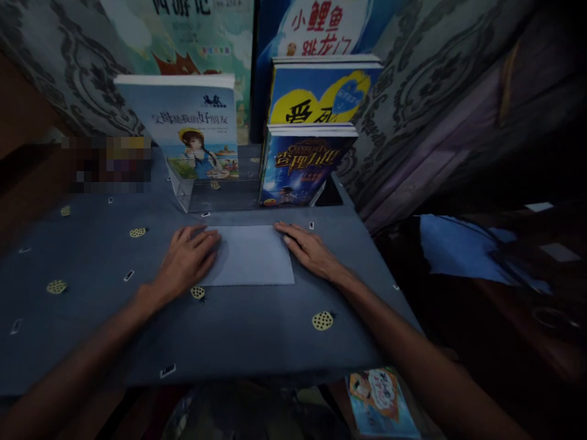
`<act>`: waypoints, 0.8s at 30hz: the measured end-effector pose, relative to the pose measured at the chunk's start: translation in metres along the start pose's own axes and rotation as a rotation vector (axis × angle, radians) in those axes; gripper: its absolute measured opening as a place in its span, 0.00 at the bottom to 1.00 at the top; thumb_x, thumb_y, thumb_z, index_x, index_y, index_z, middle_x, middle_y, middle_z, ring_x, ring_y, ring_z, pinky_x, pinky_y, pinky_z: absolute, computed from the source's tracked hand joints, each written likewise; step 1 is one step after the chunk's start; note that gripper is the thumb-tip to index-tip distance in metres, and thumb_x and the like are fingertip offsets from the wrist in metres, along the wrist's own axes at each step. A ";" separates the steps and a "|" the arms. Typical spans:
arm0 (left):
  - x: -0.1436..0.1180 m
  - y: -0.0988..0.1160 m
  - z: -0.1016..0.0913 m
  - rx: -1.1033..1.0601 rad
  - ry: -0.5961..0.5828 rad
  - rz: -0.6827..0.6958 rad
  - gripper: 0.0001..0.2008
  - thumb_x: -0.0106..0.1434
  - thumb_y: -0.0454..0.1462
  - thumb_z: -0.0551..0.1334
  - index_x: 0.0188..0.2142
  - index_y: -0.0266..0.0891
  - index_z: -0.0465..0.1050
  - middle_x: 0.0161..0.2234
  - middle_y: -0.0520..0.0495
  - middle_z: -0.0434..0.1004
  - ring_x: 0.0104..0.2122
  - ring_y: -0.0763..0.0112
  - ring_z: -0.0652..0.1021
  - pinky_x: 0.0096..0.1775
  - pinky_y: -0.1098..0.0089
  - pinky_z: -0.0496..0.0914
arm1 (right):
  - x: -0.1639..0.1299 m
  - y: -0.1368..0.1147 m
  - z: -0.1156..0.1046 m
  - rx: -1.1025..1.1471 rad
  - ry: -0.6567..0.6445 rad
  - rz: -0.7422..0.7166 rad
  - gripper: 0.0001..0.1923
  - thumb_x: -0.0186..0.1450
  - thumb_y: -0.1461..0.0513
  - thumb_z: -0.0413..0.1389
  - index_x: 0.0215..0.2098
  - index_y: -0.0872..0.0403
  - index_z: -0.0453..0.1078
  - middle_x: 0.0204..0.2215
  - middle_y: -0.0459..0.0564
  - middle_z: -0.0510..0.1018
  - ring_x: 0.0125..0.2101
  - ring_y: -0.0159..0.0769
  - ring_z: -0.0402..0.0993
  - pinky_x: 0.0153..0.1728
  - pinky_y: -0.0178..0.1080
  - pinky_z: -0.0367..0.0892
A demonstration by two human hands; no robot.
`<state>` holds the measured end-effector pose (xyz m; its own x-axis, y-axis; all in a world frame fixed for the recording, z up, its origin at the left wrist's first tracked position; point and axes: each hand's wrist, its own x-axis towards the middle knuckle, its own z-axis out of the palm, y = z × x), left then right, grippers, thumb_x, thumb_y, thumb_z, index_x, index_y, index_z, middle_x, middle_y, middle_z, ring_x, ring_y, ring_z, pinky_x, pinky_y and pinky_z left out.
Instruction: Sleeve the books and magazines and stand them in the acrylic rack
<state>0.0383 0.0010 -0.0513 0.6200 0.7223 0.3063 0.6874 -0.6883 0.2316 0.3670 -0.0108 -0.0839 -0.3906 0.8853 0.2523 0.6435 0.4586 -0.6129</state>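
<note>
A plain pale sheet of paper (pixel 252 256) lies flat on the blue patterned tablecloth (pixel 257 330), in front of the book stand. My left hand (pixel 189 253) rests on the sheet's left edge, palm down, fingers stretched out towards the far corner. On the opposite side, my right hand (pixel 309 245) lies with its fingertips on the far right corner. Neither hand is wrapped around anything. The left part of the sheet is hidden under my left hand.
Behind the paper, a clear book stand (pixel 224 195) holds a light blue book (pixel 197 128) and a dark blue book (pixel 305 165). A blue and yellow book (pixel 321 88) stands behind that one. Another book (pixel 383 400) lies below the table's front edge. Blue cloth (pixel 468 250) is at right.
</note>
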 end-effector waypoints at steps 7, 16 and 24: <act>0.018 0.079 0.009 -0.199 -0.287 0.565 0.18 0.74 0.33 0.50 0.60 0.41 0.68 0.57 0.43 0.77 0.59 0.60 0.73 0.60 0.55 0.66 | 0.000 0.000 -0.004 0.067 0.032 -0.007 0.23 0.76 0.57 0.43 0.65 0.50 0.66 0.62 0.53 0.74 0.63 0.44 0.69 0.64 0.56 0.64; 0.041 0.083 0.034 -0.117 -0.339 0.539 0.21 0.77 0.42 0.49 0.63 0.38 0.65 0.61 0.38 0.73 0.59 0.59 0.74 0.57 0.57 0.65 | 0.001 0.003 -0.004 0.104 0.028 0.007 0.24 0.76 0.55 0.42 0.65 0.51 0.65 0.62 0.55 0.74 0.62 0.44 0.70 0.63 0.54 0.64; 0.077 0.069 0.045 -0.048 -0.307 0.381 0.21 0.76 0.43 0.50 0.61 0.37 0.68 0.61 0.36 0.72 0.60 0.53 0.71 0.55 0.54 0.63 | 0.001 -0.001 -0.008 0.236 0.029 0.038 0.25 0.76 0.55 0.43 0.68 0.50 0.60 0.62 0.54 0.74 0.62 0.43 0.70 0.64 0.54 0.64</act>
<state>0.1508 0.0120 -0.0535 0.9119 0.3998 0.0925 0.3762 -0.9045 0.2007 0.3714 -0.0100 -0.0775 -0.3475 0.9050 0.2452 0.4845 0.3972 -0.7794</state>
